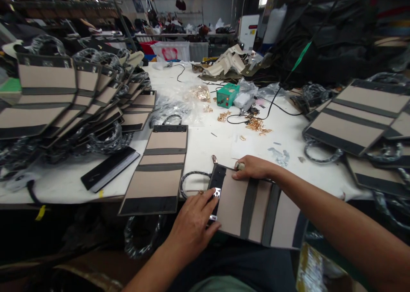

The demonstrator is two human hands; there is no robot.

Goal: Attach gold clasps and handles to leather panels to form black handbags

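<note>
A beige and black bag panel (230,202) lies in front of me at the table's front edge, a wrapped handle loop (192,174) at its left. My left hand (195,217) rests on the panel's black left end, fingers spread, fingertips at a small silver metal plate (217,192). A second silver plate (213,217) shows just below. My right hand (251,168) is at the panel's top edge, fingers curled round a small pale object (239,166) that I cannot make out. A metal clasp piece (214,159) sits at the panel's upper left corner.
Another panel (160,168) lies to the left beside a black flat piece (110,169). Stacked panels stand at far left (48,78) and right (355,116). A green box (227,95) with cables, gold hardware (256,125) and silver plates (279,156) lie on the white table (205,142).
</note>
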